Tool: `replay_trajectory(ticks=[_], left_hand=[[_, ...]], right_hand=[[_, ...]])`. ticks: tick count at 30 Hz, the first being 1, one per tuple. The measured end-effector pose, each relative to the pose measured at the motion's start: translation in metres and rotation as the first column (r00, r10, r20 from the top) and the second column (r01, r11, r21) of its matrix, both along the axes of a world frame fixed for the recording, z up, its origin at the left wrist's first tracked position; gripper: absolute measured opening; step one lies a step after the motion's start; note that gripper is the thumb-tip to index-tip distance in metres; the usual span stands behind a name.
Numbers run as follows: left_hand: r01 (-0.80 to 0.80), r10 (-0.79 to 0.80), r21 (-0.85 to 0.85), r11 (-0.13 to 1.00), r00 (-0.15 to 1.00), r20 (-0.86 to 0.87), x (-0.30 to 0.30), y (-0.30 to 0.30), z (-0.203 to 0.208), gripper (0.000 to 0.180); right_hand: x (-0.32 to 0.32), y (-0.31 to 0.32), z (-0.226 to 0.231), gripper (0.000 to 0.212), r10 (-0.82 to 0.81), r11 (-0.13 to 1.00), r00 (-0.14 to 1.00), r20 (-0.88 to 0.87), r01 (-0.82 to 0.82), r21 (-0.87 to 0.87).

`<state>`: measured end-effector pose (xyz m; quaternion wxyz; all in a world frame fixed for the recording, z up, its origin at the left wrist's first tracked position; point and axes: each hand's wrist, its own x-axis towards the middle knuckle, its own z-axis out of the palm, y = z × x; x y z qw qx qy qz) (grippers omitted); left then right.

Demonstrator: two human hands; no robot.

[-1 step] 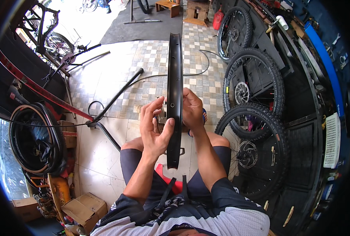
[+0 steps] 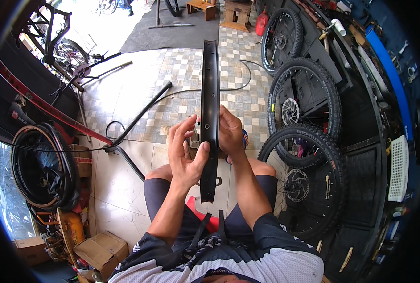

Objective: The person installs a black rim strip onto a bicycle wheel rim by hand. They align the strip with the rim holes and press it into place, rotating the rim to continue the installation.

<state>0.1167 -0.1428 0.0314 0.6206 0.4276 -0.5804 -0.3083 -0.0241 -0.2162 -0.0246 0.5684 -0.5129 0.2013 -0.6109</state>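
Note:
A black bicycle wheel rim without a tyre stands upright, edge-on in front of me, its hollow channel and a few holes showing. My left hand is at its left side, thumb pressed on the rim's edge and fingers bent upward beside it. On the other side, my right hand has its fingers curled in close to the rim. The rim hides its fingertips and whatever they may hold. A silver metal piece shows between my left fingers and the rim. Below, a small metal loop sticks out past the rim.
Several tyred wheels, one a knobby wheel, lean along the right beside a tool-covered bench. A black stand leg and a thin cable cross the tiles. To the left lie stacked tyres, a red frame tube and a cardboard box.
My right fingers have shifted very slightly beside the rim. The rim and my left hand have not visibly moved.

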Motion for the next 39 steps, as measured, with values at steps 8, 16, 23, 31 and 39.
replay_trajectory(ticks=[8, 16, 23, 31, 39], left_hand=[[-0.028, 0.032, -0.03, 0.999, 0.99, 0.139, 0.006, 0.0, 0.003, 0.046], [-0.031, 0.036, -0.033, 0.999, 0.986, 0.165, 0.006, 0.004, -0.001, 0.043], [0.005, -0.007, -0.049, 0.999, 0.999, -0.043, 0.0, 0.008, -0.013, 0.043], [0.13, -0.131, -0.097, 0.987, 0.991, -0.001, 0.017, 0.025, -0.023, 0.034], [0.107, -0.105, -0.023, 0.994, 0.992, 0.067, 0.008, -0.007, 0.007, 0.065]], right_hand=[[-0.007, 0.009, -0.002, 0.028, 0.006, 0.997, 0.992, -0.126, -0.015, -0.074], [-0.008, 0.018, 0.002, 0.024, 0.009, 1.0, 0.994, -0.109, -0.012, -0.028], [-0.013, 0.028, 0.005, 0.012, -0.368, 0.916, 0.867, -0.335, 0.277, -0.289], [-0.032, 0.042, 0.003, 0.014, -0.23, 0.973, 0.897, -0.377, 0.223, -0.064], [-0.031, 0.022, 0.03, 0.014, -0.315, 0.94, 0.84, -0.442, 0.339, -0.026]])
